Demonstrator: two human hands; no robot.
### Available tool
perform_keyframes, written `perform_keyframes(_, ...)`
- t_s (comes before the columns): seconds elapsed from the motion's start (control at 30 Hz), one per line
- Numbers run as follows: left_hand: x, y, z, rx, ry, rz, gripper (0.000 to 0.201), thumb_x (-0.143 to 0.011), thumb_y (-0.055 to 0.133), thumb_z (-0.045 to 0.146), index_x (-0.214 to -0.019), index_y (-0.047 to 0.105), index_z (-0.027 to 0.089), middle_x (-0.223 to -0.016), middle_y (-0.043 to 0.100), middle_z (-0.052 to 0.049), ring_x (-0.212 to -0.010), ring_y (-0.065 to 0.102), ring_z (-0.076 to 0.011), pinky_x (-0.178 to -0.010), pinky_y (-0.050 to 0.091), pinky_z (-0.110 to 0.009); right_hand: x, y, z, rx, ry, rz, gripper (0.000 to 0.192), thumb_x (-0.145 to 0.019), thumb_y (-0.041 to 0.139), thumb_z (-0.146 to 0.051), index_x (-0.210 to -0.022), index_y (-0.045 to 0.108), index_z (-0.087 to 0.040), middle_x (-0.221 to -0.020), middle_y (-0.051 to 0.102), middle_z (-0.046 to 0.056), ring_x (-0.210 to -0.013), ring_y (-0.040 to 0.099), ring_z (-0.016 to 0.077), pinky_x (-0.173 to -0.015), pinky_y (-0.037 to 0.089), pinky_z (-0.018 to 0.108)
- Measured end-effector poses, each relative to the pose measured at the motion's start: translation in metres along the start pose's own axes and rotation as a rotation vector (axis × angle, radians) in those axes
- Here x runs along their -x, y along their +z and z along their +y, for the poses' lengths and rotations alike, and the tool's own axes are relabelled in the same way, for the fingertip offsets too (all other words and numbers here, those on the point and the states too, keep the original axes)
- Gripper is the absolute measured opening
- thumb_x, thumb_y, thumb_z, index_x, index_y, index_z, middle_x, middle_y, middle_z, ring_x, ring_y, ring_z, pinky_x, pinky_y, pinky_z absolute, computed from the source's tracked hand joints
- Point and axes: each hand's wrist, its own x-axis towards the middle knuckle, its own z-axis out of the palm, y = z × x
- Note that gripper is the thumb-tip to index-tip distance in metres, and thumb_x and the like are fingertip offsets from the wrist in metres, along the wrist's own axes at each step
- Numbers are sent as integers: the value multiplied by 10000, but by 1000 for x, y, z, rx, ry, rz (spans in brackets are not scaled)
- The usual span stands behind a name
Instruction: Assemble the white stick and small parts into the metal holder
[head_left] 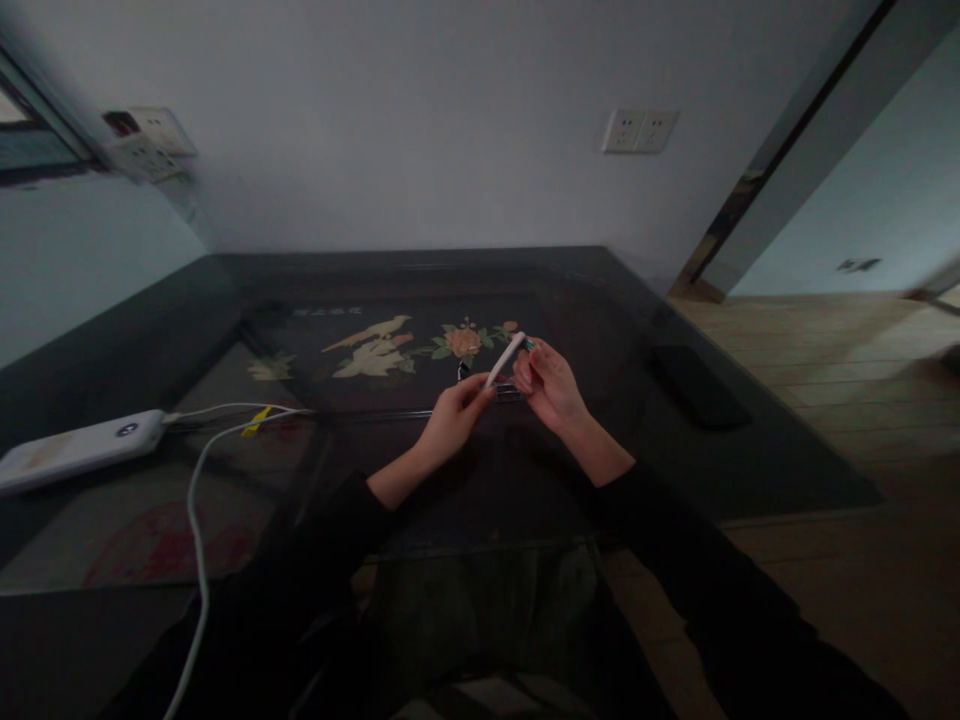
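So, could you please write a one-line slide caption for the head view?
Left hand and right hand hold a slim white object above a dark glass table, white power bank at left.

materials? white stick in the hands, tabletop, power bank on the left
White stick, held by left hand and right hand: likely smooth plastic; even white, dim view. Tabletop: apparently glass over dark inlaid panel; glossy, reflective, bird-and-flower motif beneath. Power bank: probably matte white plastic shell.

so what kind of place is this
Likely a room in a home: a dark glass-topped table with a bird-and-flower inlay, wall sockets, and wood flooring beyond. A white power bank lies on the table.
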Motion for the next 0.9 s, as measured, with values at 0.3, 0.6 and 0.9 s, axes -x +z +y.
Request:
perform_keyframes(0.3, 3, 5, 5, 15, 43, -79, 396, -926, 503, 347, -1223, 622, 114, -595, 376, 59, -511, 342, -85, -493, 260, -211, 0, -2, -1, -14, 44, 42, 467, -652, 804, -556, -952, 661, -228, -491, 426, -95, -445, 341, 77, -458, 252, 265)
perform_keyframes(0.6, 0, 0, 4, 26, 0, -28, 397, -916, 525, 368, -1184, 630, 94, -578, 359, 66, -490, 307, -78, -474, 227, -213, 0, 0, -2, -9, 22, 25, 438, -641, 810, -564, -877, 647, -232, -501, 419, -86, -454, 327, 87, -458, 233, 283)
perform_keyframes(0.9, -2, -3, -2, 3, -20, 51, 381, -918, 522, 357, -1175, 632, 98, -569, 370, 63, -486, 322, -80, -467, 222, -213, 0, 1, -1, -6, 17, 11, 401, -674, 786, -565, -820, 597, -243, -493, 420, -86, -444, 307, 87, -463, 212, 291)
